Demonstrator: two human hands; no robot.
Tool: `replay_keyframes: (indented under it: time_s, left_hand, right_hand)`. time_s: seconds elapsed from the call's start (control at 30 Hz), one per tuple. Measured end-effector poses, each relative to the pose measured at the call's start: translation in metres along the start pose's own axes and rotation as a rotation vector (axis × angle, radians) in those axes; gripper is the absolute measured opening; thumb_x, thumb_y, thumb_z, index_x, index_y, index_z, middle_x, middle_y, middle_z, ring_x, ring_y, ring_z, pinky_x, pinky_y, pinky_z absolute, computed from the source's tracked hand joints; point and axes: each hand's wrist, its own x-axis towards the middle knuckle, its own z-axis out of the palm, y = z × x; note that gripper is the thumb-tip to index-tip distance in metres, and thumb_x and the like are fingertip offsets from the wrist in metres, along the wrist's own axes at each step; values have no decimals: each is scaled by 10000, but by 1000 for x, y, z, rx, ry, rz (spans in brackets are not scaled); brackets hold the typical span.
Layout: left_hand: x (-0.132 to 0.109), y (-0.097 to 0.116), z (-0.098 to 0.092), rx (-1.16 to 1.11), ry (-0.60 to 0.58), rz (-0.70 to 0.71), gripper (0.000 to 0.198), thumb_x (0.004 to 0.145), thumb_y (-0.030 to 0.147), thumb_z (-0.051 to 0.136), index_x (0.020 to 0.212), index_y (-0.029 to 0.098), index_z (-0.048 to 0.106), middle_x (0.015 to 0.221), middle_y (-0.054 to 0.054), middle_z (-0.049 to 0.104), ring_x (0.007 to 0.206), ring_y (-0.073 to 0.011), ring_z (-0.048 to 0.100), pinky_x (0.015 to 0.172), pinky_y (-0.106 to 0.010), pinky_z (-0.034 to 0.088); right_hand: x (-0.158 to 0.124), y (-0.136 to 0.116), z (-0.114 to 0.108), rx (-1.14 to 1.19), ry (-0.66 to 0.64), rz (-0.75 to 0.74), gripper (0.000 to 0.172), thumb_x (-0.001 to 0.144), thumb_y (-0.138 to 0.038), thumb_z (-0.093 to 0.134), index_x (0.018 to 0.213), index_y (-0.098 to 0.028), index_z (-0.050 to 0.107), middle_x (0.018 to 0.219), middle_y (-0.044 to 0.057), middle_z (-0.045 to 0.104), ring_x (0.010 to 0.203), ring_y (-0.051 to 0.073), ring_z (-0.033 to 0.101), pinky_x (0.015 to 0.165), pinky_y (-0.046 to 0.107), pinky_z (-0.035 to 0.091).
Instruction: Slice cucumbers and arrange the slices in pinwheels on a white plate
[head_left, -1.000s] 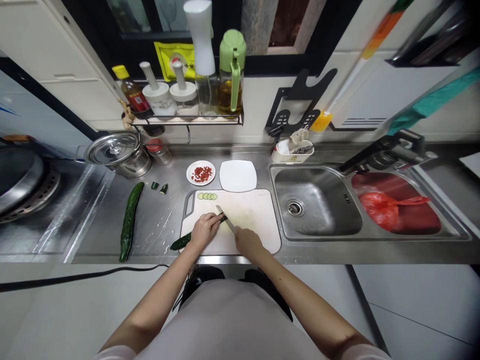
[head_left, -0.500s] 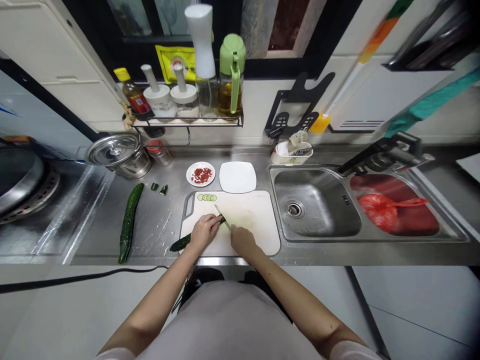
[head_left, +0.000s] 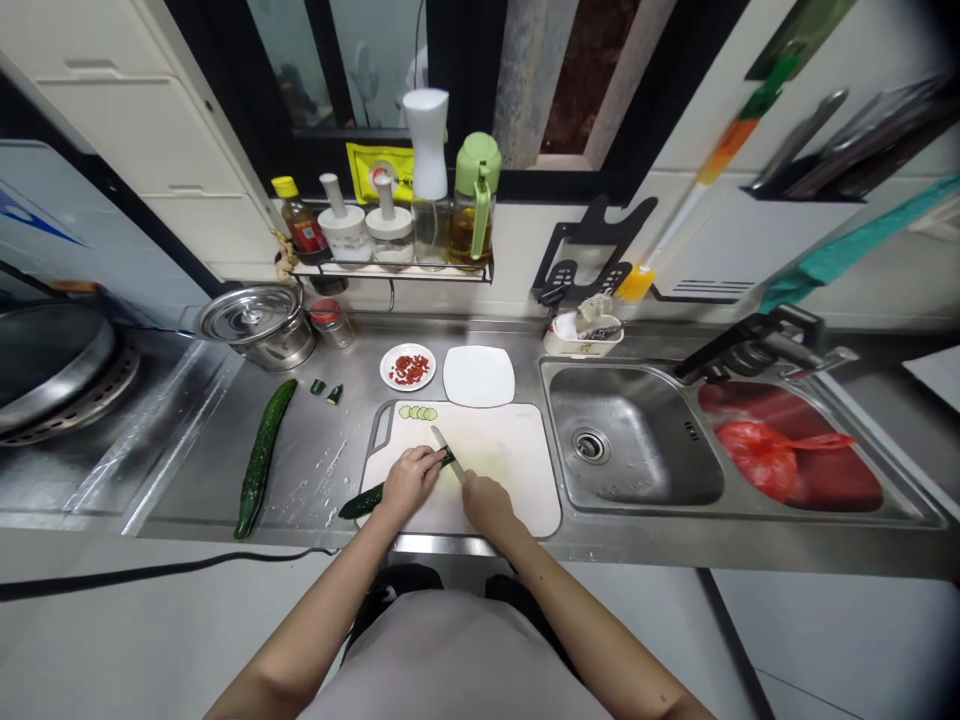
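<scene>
The person's right hand [head_left: 487, 503], fisted round the knife [head_left: 450, 453], sits slightly nearer the left hand [head_left: 411, 480] than a second ago, blade at the inner end of the cucumber [head_left: 362, 502], which curled left fingers pin inward from the cutting board's [head_left: 517, 460] near-left corner; far-left slices [head_left: 418, 413] unchanged, so cutting seems mid-stroke.

- Cut cucumber [head_left: 362, 502]: middle hidden under left grip [head_left: 411, 482]; an end shows either side.
- Knife [head_left: 456, 467]: handle hidden inside right grip [head_left: 486, 503].
- Arms [head_left: 319, 600]: run off bottom edge.
- Wok [head_left: 52, 365]: cut by left edge.
- Lidded pot [head_left: 281, 345]: inside covered.
- Red bag [head_left: 757, 462]: contents hidden.
- Yellow-capped bottle [head_left: 302, 225]: label print too small to read.
- Rack tools [head_left: 862, 140], upper right: blurred, number unclear.
- White flat thing [head_left: 937, 375]: cut by right edge, kind uncertain.
</scene>
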Motion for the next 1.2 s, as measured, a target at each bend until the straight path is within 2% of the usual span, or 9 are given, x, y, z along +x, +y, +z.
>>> replay_keyframes:
  time_s: [0.2, 0.33, 0.4, 0.57, 0.67, 0.73, 0.87, 1.03, 1.2]
  left_hand:
    - [1, 8, -6, 4, -18, -51, 268, 925, 253, 521, 1129, 261, 694, 961, -48, 668, 908, -175, 613, 797, -295, 508]
    - [3, 11, -13, -83, -31, -117, 271, 927, 297, 517, 1133, 261, 690, 991, -40, 688, 911, -174, 639, 793, -290, 517]
    - [3, 8, -15, -179, 37, -180, 272, 932, 316, 503, 1106, 248, 701, 1025, -45, 700, 929, -177, 650, 820, -301, 519]
    - [6, -1, -23, -471, 333, -479, 330, 938, 372, 463, 1057, 178, 701, 1011, -79, 725, 903, -184, 669, 807, -312, 533]
    - [12, 4, -36, -494, 388, -486, 328, 932, 389, 476, 1058, 180, 696, 1045, -85, 715, 928, -188, 661, 826, -319, 526]
    - [18, 12, -46, -424, 334, -366, 313, 927, 392, 496, 1076, 204, 697, 1085, -81, 699, 994, -200, 640, 876, -337, 507]
    - [29, 32, -58, -169, 109, -137, 276, 901, 385, 559, 1105, 262, 698, 1104, -62, 678, 1085, -236, 582, 1001, -426, 412]
    - [38, 47, -55, -34, -73, -129, 218, 877, 329, 595, 1054, 275, 711, 1080, -51, 677, 1073, -246, 572, 1076, -493, 286]
    - [43, 55, -52, -103, -181, -189, 170, 824, 247, 625, 975, 263, 703, 1048, -27, 684, 1041, -222, 581, 1023, -406, 343]
  right_hand:
    - [-4, 8, -7, 31, 6, -5, 302, 988, -246, 326, 1139, -150, 569, 1002, 127, 698, 935, 220, 663, 728, 283, 428]
    - [-8, 15, -13, -11, 50, 24, 334, 1005, -289, 302, 1181, -180, 564, 990, 110, 704, 923, 218, 663, 719, 280, 413]
    - [-11, 19, -17, -48, 87, 44, 350, 1013, -297, 284, 1218, -210, 553, 978, 95, 704, 899, 210, 664, 714, 276, 405]
    - [-17, 31, -23, -138, 225, 46, 375, 1003, -249, 303, 1296, -274, 535, 985, 78, 682, 900, 200, 640, 745, 285, 385]
    - [-20, 37, -23, -157, 289, 41, 400, 983, -248, 367, 1354, -264, 515, 979, 90, 664, 935, 211, 607, 792, 303, 371]
    - [-22, 41, -21, -164, 328, 31, 425, 958, -241, 425, 1375, -248, 508, 1000, 97, 652, 960, 218, 582, 819, 313, 358]
    - [-24, 46, -18, -192, 393, -13, 458, 918, -212, 490, 1375, -220, 515, 1002, 102, 636, 967, 232, 543, 832, 330, 334]
    - [-25, 55, -11, -235, 515, -74, 430, 899, -201, 528, 1328, -209, 552, 925, 80, 629, 891, 217, 523, 788, 329, 321]
    - [-22, 67, 2, -276, 658, -149, 400, 854, -154, 580, 1250, -204, 594, 827, 46, 607, 813, 195, 502, 746, 322, 312]
